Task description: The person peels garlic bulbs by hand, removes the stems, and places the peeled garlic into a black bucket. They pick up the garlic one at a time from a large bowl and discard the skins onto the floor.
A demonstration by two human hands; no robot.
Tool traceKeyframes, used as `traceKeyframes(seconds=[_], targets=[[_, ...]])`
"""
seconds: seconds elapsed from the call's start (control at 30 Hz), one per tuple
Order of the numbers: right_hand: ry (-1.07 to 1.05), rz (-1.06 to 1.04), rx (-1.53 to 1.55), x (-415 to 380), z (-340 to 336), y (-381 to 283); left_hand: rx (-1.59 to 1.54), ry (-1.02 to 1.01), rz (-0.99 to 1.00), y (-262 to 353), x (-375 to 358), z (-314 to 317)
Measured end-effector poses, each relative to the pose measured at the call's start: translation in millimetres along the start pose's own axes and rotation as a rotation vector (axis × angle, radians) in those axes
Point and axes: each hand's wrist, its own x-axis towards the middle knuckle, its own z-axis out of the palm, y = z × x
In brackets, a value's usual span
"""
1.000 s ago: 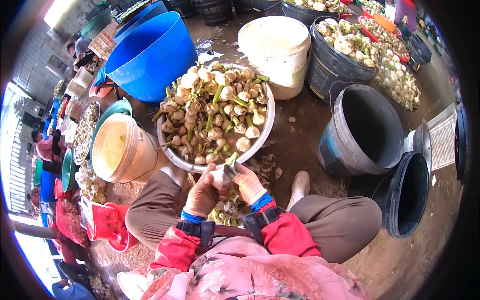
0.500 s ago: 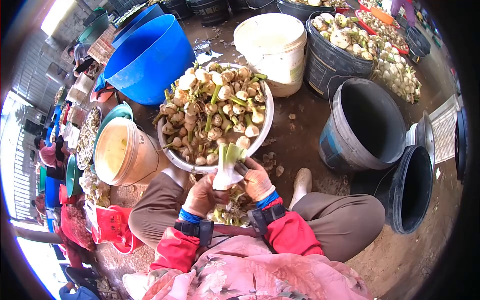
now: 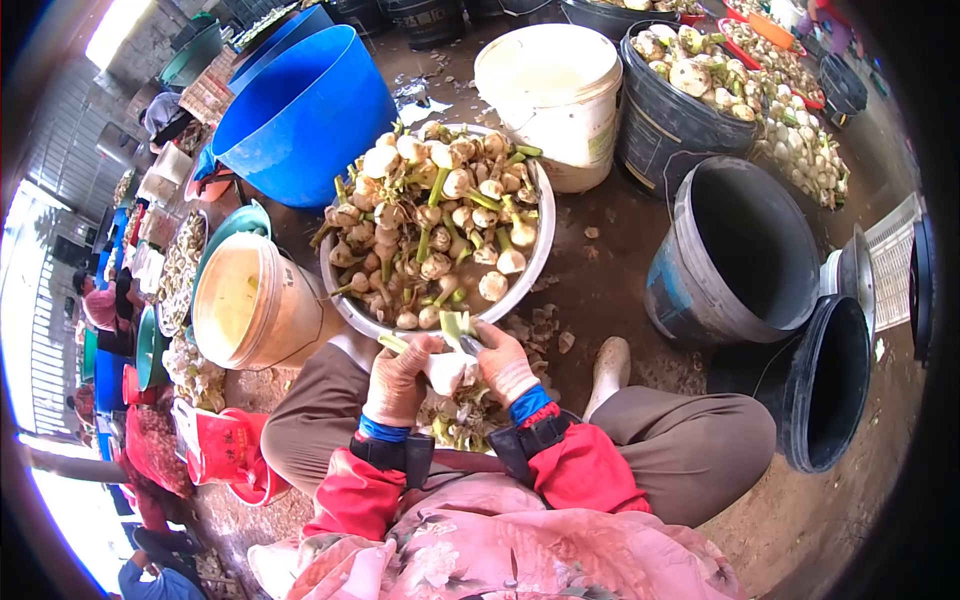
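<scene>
A white garlic bulb (image 3: pixel 446 373) with a cut green stem (image 3: pixel 457 325) is between my hands, above my lap. My left hand (image 3: pixel 400 382) is closed on its left side, and a pale green strip of leaf (image 3: pixel 393 343) sticks out above those fingers. Against the bulb and stem from the right, my right hand (image 3: pixel 506 370) is closed too. A small dark blade-like piece (image 3: pixel 470 345) shows at its fingertips; its handle is hidden. Just beyond, a wide metal basin (image 3: pixel 545 230) holds a heap of garlic bulbs (image 3: pixel 435 215) with roots and short stems. Leafy trimmings (image 3: pixel 455 425) lie below my hands.
Around the basin stand a blue tub (image 3: pixel 300 120), a white bucket (image 3: pixel 550 100), a cream bucket (image 3: pixel 240 300) and a dark open bucket (image 3: pixel 740 255). A black bucket of garlic (image 3: pixel 690 110) stands back right. Red bags (image 3: pixel 225 445) lie left. Other people sit at far left.
The garlic bulb has tipped and sits lower between my hands, with less stem showing. A leaf strip now sticks out to the left. My left hand has turned upward around the bulb.
</scene>
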Motion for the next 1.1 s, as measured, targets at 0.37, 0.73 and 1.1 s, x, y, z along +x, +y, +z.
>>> traceKeyframes(seconds=[0.37, 0.73, 1.1], targets=[[-0.555, -0.064, 0.677, -20.3, -43.2, -70.6, -0.415, 0.386, -0.065, -19.7, 35.5, -58.7], [-0.52, 0.053, -0.856, -5.8, -23.6, 9.4, -0.561, 0.228, -0.164, -20.7, 8.5, -45.3], [-0.184, -0.008, -0.604, 15.0, -33.6, 35.3, -0.519, 0.489, 0.189, 92.0, 64.7, -165.7]])
